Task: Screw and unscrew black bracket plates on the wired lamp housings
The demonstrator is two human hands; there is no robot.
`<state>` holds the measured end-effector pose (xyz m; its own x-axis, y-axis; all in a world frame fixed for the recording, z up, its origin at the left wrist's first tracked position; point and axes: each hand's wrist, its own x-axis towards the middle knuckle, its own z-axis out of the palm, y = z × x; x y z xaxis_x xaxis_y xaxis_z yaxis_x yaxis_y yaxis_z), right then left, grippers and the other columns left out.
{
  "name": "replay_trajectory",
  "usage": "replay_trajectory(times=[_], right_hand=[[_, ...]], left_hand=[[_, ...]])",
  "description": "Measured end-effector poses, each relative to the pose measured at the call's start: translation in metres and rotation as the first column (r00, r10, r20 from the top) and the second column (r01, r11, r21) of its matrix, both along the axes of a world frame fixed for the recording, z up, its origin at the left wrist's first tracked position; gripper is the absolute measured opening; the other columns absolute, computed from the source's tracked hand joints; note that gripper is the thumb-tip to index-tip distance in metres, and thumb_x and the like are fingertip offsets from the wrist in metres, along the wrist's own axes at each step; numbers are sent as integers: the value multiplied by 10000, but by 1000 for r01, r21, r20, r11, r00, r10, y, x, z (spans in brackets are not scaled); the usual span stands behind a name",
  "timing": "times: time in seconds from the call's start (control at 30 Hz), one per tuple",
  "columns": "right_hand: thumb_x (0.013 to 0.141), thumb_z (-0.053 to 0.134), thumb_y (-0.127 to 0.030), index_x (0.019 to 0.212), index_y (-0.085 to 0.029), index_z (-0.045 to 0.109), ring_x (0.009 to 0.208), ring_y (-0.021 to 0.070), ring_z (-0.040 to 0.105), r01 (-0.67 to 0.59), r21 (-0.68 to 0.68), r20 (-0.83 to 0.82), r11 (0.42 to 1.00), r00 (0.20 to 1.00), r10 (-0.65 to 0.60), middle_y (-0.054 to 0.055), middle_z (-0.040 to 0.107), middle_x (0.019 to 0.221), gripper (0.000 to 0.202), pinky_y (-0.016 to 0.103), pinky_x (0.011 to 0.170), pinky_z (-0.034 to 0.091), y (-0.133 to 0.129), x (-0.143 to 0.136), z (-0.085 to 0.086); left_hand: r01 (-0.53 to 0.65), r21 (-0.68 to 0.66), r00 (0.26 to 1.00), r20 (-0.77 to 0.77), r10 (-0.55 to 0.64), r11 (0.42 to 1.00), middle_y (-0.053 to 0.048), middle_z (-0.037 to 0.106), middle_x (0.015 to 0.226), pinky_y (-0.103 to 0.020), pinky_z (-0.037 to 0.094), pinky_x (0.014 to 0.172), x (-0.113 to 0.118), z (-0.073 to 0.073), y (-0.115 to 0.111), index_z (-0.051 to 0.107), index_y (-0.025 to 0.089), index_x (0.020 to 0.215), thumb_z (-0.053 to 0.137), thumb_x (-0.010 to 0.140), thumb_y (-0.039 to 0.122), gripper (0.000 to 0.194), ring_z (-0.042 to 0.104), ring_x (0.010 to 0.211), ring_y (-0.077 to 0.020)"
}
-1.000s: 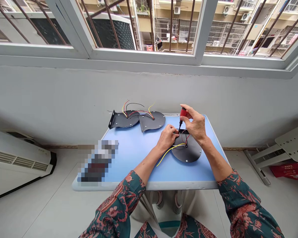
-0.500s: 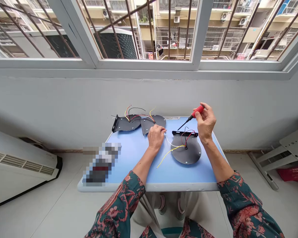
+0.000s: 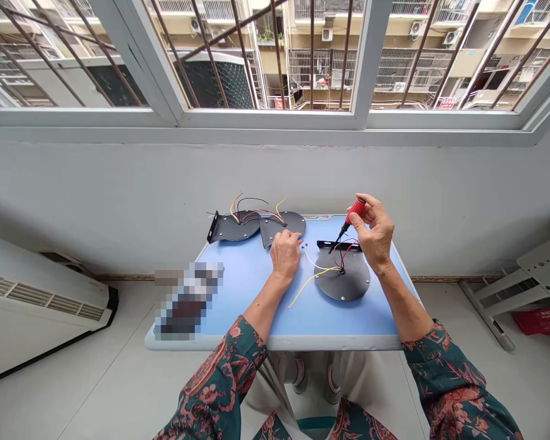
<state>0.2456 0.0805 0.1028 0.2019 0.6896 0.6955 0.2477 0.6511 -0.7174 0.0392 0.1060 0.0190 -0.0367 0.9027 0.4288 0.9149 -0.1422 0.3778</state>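
Note:
My right hand (image 3: 374, 229) grips a screwdriver (image 3: 356, 211) by its red handle. The black shaft slants down and left, its tip over the near side of a slotted black bracket edge on a round dark-grey plate (image 3: 343, 287). Red, black, white and yellow wires (image 3: 318, 278) come out of this plate's middle. Left of it, my left hand (image 3: 286, 253) has its fingers drawn together; whatever they may hold is hidden. Tiny bits (image 3: 305, 246) lie just right of its fingertips. Behind that hand is a second dark plate (image 3: 293, 223), with wires of its own.
A third wired plate (image 3: 236, 229) with a bracket stands at the back left, touching the second. Blurred-out items (image 3: 187, 302) are on the left of the blue table (image 3: 238, 324). A wall (image 3: 201, 177) and barred window rise behind; a white metal stand (image 3: 531, 275) is at right.
The screwdriver has become steeper, and its tip has come down and nearer to me, past the bracket edge. My left hand has drawn slightly left, away from the tiny bits.

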Motion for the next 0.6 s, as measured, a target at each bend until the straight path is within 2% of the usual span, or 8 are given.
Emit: replay_trajectory(times=[0.17,0.23,0.33,0.43,0.5,0.53,0.6], right_hand=[[911,674,-290,1265,-262,648,893,182,743,-125,-35,85,992,988,128,12,755,974,356,363,853,635,-23,-11,0],[913,667,-283,1262,-261,652,890,183,746,-133,-37,120,990,983,137,14,763,978,350,369,852,639,-26,-15,-2],[912,661,-269,1257,-255,659,874,183,748,-122,-25,183,992,975,124,18,771,975,346,374,850,639,-26,-19,-7],[910,660,-254,1255,-244,665,879,187,755,-119,-22,202,993,972,121,24,773,977,345,370,847,636,-23,-20,-13],[910,658,-248,1256,-241,666,883,191,758,-111,-15,210,994,971,111,25,772,973,345,373,846,634,-23,-20,-18],[911,657,-246,1258,-241,666,887,194,757,-105,-7,218,994,970,104,27,772,975,348,378,851,633,-23,-20,-19],[914,652,-247,1267,-246,664,889,198,754,-94,14,242,995,966,87,30,772,985,353,393,867,630,-24,-21,-21]], left_hand=[[138,104,977,151,-153,985,-66,735,926,-339,473,846,3,4,-2,773,232,915,607,979,190,184,616,904,-230],[182,67,952,239,-193,981,-49,744,902,-328,484,852,8,9,-5,756,224,886,629,954,164,156,637,883,-212],[221,-78,896,409,-171,972,-24,752,867,-299,495,807,14,19,-15,724,210,878,660,910,115,119,673,837,-186],[246,-202,844,526,-107,948,-3,745,857,-276,498,762,14,22,-36,668,208,893,664,879,80,129,688,808,-167],[248,-238,829,554,-79,939,-3,738,880,-283,508,765,11,20,-57,626,210,886,642,880,71,140,687,797,-163],[233,-229,827,558,-69,945,-9,733,898,-294,516,774,10,18,-69,610,211,881,632,883,72,141,685,795,-166],[151,-124,834,548,-59,981,-40,728,978,-335,534,841,9,14,-97,596,216,890,620,896,88,130,690,870,-190]])
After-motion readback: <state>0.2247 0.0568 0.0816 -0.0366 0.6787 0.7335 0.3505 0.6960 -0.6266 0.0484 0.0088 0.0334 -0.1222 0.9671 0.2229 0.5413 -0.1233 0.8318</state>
